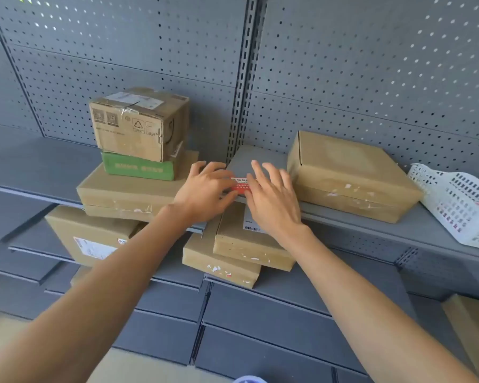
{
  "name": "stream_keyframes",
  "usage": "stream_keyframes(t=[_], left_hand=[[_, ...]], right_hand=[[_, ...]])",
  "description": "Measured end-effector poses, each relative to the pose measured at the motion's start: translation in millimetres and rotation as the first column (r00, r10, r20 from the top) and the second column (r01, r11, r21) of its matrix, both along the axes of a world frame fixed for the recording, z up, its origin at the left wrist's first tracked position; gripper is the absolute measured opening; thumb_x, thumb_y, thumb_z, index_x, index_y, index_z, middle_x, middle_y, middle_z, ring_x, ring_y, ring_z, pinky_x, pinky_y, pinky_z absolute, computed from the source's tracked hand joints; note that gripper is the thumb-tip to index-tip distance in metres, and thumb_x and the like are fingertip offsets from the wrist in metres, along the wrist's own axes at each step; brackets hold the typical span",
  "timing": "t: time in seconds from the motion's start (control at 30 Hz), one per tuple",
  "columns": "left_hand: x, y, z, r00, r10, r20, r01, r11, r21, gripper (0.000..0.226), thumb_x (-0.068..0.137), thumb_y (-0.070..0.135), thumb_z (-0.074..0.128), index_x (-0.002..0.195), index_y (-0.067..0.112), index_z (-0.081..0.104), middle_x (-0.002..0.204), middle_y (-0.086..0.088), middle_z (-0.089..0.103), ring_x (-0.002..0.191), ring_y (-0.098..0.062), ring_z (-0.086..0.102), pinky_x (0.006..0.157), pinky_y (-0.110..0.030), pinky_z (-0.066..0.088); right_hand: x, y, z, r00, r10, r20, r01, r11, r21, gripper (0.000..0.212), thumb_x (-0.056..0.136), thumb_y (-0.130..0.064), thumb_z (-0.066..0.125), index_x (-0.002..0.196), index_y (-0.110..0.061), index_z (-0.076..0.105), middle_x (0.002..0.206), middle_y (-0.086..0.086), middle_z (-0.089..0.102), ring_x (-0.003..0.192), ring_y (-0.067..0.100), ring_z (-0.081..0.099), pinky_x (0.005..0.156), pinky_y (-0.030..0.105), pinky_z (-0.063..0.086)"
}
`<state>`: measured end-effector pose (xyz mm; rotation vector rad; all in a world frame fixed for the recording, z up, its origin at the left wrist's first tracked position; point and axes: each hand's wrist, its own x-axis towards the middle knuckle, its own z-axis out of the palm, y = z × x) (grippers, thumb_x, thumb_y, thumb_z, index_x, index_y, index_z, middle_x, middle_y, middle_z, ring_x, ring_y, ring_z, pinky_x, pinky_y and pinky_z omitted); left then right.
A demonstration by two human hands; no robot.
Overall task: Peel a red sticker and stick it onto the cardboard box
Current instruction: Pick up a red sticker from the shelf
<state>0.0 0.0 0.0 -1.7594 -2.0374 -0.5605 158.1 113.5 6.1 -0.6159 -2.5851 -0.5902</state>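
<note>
Red and white, the sticker (239, 185) is seen between the two hands, at the front edge of the grey shelf (257, 161), on the bare strip between two flat cardboard boxes. Only its middle part is visible; its ends are covered by fingers on both sides. Whether it lies flat on the shelf or is lifted cannot be told.

The left hand (205, 189) is placed just left of the sticker, palm down, fingers loosely curled. Its thumb and fingertips are closed toward the sticker's left end, and contact appears to be made there. A firm pinch cannot be confirmed.

The right hand (273, 199) is placed just right of the sticker, palm down, fingers extended and slightly spread. Its inner fingers overlap the sticker's right end. Nothing is seen to be gripped by it.

A wide flat cardboard box (349, 175) is noted on the shelf just right of the right hand, toward the front edge. Another flat cardboard box (127, 194) lies just left of the left hand, overhanging the front edge, with a green box (138, 168) and a taped carton (138, 123) stacked on it. A white plastic basket (454, 200) rests tilted at the shelf's right end. Further boxes are stacked on the lower shelf beneath the hands.
</note>
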Motion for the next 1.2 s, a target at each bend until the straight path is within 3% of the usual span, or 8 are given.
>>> stream_keyframes(t=[0.23,0.43,0.6,0.7,0.8,0.93,1.03,1.2], left_hand=[[-5,-10,-16,0.991,-0.131,0.010,0.129,0.986,0.106,0.034,0.092,0.036,0.059,0.110,0.015,0.080,0.112,-0.003,0.078,0.109,-0.027,0.070,0.091,-0.043,0.049],[-11,-12,-24,0.973,-0.222,-0.069,0.232,0.922,0.310,0.013,0.092,0.015,0.070,0.098,0.012,0.082,0.099,-0.003,0.080,0.092,-0.027,0.075,0.069,-0.038,0.054],[-12,-15,-17,0.983,-0.171,-0.068,0.183,0.873,0.453,0.007,0.089,0.008,0.073,0.090,0.007,0.081,0.090,-0.006,0.081,0.076,-0.027,0.076,0.056,-0.037,0.057],[-10,-13,-9,0.983,-0.170,-0.063,0.178,0.841,0.511,0.009,0.090,0.009,0.074,0.093,0.006,0.081,0.096,-0.007,0.081,0.076,-0.026,0.076,0.054,-0.038,0.059],[-3,-5,2,0.975,-0.212,-0.069,0.213,0.798,0.564,0.013,0.094,0.015,0.073,0.095,0.005,0.082,0.100,-0.008,0.081,0.080,-0.027,0.077,0.057,-0.039,0.061],[12,7,16,0.959,-0.259,-0.113,0.275,0.762,0.587,0.017,0.091,0.019,0.077,0.097,0.003,0.080,0.105,-0.011,0.080,0.084,-0.029,0.078,0.062,-0.040,0.061],[28,21,24,0.938,-0.308,-0.160,0.341,0.731,0.591,0.015,0.091,0.017,0.078,0.097,0.003,0.081,0.105,-0.011,0.080,0.085,-0.029,0.077,0.062,-0.040,0.061],[57,42,33,0.925,-0.370,-0.090,0.350,0.733,0.584,0.023,0.093,0.013,0.075,0.115,0.009,0.078,0.121,-0.004,0.075,0.100,-0.028,0.073,0.074,-0.044,0.062]], right_hand=[[9,-5,-11,0.997,0.052,-0.055,-0.053,0.999,-0.007,0.041,0.106,-0.036,0.035,0.113,-0.017,0.070,0.116,-0.001,0.075,0.109,0.026,0.059,0.086,0.044,0.036],[17,-3,-13,0.981,0.134,-0.142,-0.137,0.990,-0.015,0.027,0.101,-0.031,0.056,0.118,-0.015,0.070,0.118,0.002,0.074,0.108,0.028,0.059,0.083,0.044,0.041],[29,-9,-8,0.897,0.045,-0.439,-0.183,0.943,-0.278,0.040,0.099,-0.030,0.059,0.134,-0.011,0.059,0.130,0.004,0.067,0.116,0.024,0.054,0.095,0.038,0.043],[42,-15,0,0.781,-0.142,-0.608,-0.259,0.812,-0.523,0.033,0.101,-0.031,0.058,0.129,-0.014,0.062,0.120,0.000,0.068,0.110,0.018,0.056,0.096,0.028,0.044],[55,-16,16,0.679,-0.349,-0.646,-0.319,0.652,-0.688,0.023,0.101,-0.035,0.058,0.111,-0.016,0.069,0.096,-0.004,0.072,0.088,0.012,0.064,0.085,0.032,0.052],[71,-15,36,0.648,-0.451,-0.613,-0.407,0.475,-0.780,0.035,0.104,-0.039,0.054,0.087,-0.014,0.071,0.075,-0.004,0.072,0.059,0.001,0.059,0.064,0.019,0.048],[86,-18,50,0.626,-0.503,-0.595,-0.494,0.334,-0.803,0.026,0.103,-0.033,0.057,0.087,-0.018,0.073,0.076,-0.003,0.074,0.061,0.006,0.058,0.056,0.015,0.042],[116,-17,63,0.551,-0.568,-0.611,-0.576,0.270,-0.771,0.019,0.100,-0.019,0.061,0.085,-0.017,0.073,0.072,-0.005,0.073,0.065,0.010,0.059,0.056,0.023,0.039]])
